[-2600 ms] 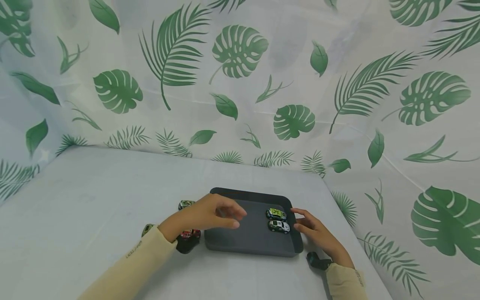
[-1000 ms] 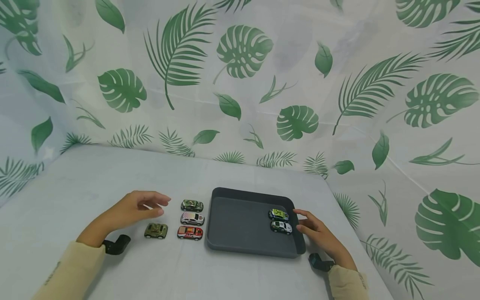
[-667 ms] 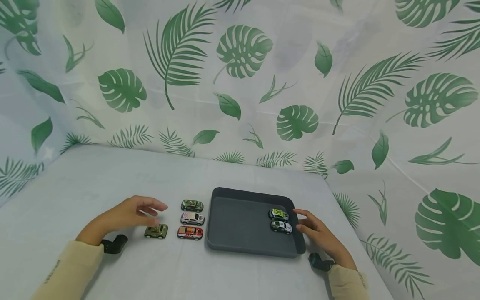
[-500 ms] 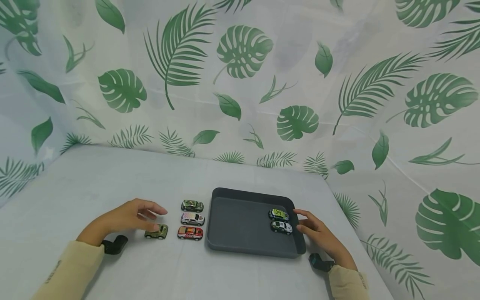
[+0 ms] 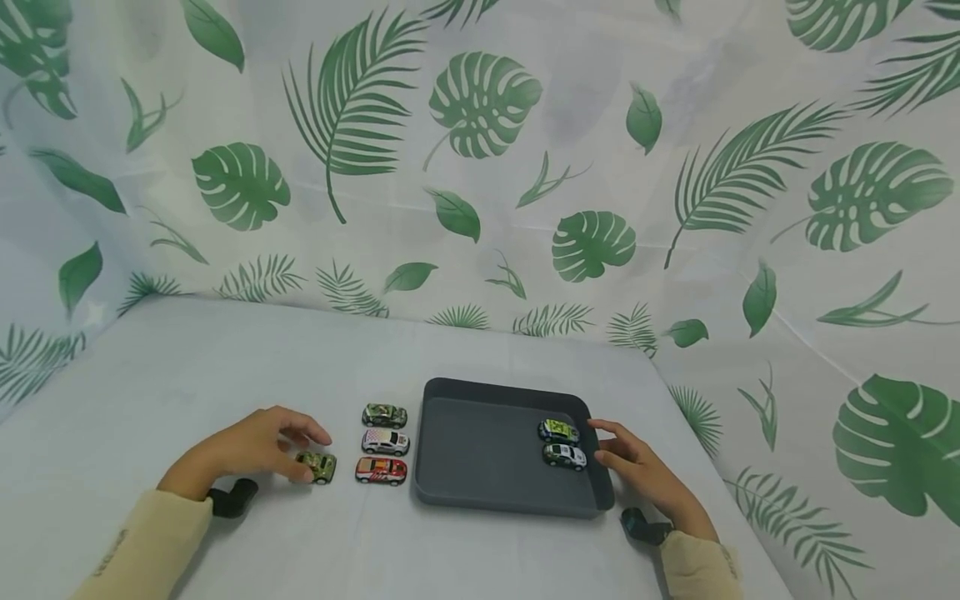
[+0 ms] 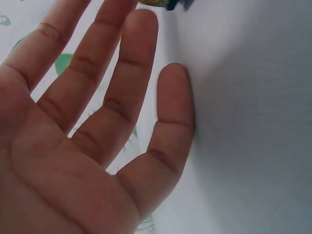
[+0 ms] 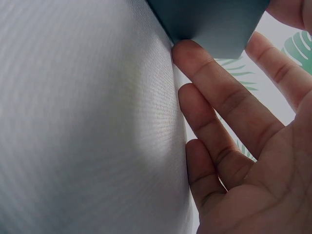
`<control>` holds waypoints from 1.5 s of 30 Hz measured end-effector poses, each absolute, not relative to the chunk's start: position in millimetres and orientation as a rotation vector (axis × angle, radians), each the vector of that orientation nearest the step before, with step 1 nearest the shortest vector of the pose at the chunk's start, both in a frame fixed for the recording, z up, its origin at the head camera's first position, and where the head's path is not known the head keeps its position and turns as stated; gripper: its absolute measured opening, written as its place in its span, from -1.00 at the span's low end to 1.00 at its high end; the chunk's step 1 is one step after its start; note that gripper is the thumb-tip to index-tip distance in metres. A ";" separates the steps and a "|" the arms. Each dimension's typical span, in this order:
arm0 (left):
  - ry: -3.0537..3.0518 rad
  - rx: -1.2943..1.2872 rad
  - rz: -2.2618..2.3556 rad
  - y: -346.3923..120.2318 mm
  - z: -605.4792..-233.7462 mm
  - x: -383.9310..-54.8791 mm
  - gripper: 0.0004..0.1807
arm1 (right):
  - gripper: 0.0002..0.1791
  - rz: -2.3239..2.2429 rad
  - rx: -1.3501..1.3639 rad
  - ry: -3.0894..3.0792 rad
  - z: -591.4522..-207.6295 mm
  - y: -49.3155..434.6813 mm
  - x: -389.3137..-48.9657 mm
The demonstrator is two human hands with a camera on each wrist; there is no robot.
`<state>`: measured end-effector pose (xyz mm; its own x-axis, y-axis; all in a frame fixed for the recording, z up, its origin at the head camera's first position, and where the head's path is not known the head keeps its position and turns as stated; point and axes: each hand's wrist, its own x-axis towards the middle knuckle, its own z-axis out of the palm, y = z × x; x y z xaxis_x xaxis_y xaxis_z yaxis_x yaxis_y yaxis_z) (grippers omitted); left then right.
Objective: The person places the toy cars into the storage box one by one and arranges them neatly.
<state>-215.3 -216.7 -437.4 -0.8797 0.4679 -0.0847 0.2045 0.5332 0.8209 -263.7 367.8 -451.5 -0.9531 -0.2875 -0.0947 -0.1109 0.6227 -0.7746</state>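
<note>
In the head view my left hand pinches a green camouflage toy car at the left of the group, thumb against its near rear side. A sliver of that toy car shows past the fingertips in the left wrist view. My right hand rests at the right rim of a dark grey tray, its fingers fairly straight. In the right wrist view fingertips touch the outside of the tray. A yellow-green toy car and a white-and-green toy car stand inside the tray.
Left of the tray stand a dark green camouflage toy car, a white toy car and a red toy car in a column. They sit on a white-covered table. A leaf-patterned cloth hangs behind.
My left hand has come back from over the tray, lowered onto the camouflage toy car and taken hold of it; the car has turned slightly. The right hand stays at the tray's rim.
</note>
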 end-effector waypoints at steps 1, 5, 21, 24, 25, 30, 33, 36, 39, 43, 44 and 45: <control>2.491 0.556 1.258 -216.3 -437.5 -215.2 -0.55 | -0.36 -1.230 -0.334 2.635 -450.9 367.8 -263.8; 2.533 0.554 1.215 -214.5 -437.7 -215.7 -0.55 | -0.35 -1.233 -0.355 2.631 -449.0 368.2 -265.2; 2.624 0.551 1.111 -208.3 -439.5 -216.5 -0.58 | -0.34 -1.233 -0.340 2.627 -451.5 367.7 -264.1; 2.624 0.529 1.111 -207.6 -439.3 -216.2 -0.60 | -0.34 -1.236 -0.342 2.626 -451.7 367.8 -264.2; 2.623 0.522 1.111 -207.7 -439.4 -216.1 -0.61 | -0.33 -1.239 -0.341 2.624 -451.7 367.9 -264.3; 2.617 0.490 1.122 -209.3 -439.4 -215.8 -0.63 | -0.33 -1.248 -0.327 2.619 -451.9 367.0 -264.8; 2.609 0.499 1.138 -210.3 -438.4 -215.6 -0.64 | -0.34 -1.244 -0.345 2.618 -451.3 367.3 -264.2; 2.596 0.525 1.160 -211.8 -437.4 -215.5 -0.63 | -0.33 -1.253 -0.360 2.612 -450.1 367.0 -262.8; 2.590 0.551 1.182 -212.4 -436.4 -215.3 -0.62 | -0.34 -1.265 -0.357 2.607 -449.2 366.6 -261.0; 2.584 0.579 1.211 -212.1 -434.5 -214.9 -0.60 | -0.34 -1.254 -0.362 2.617 -448.8 366.4 -260.7; 2.586 0.584 1.215 -212.3 -433.9 -214.8 -0.60 | -0.34 -1.251 -0.363 2.621 -448.7 366.1 -260.7; 2.589 0.587 1.217 -212.5 -433.3 -214.9 -0.60 | -0.34 -1.249 -0.363 2.623 -448.6 365.9 -260.7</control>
<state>-214.9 -212.5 -433.3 -0.8957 0.4437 -0.0290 0.2607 0.5769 0.7741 -260.7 365.9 -448.6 -0.9469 -0.3100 -0.0855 -0.1290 0.6096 -0.7821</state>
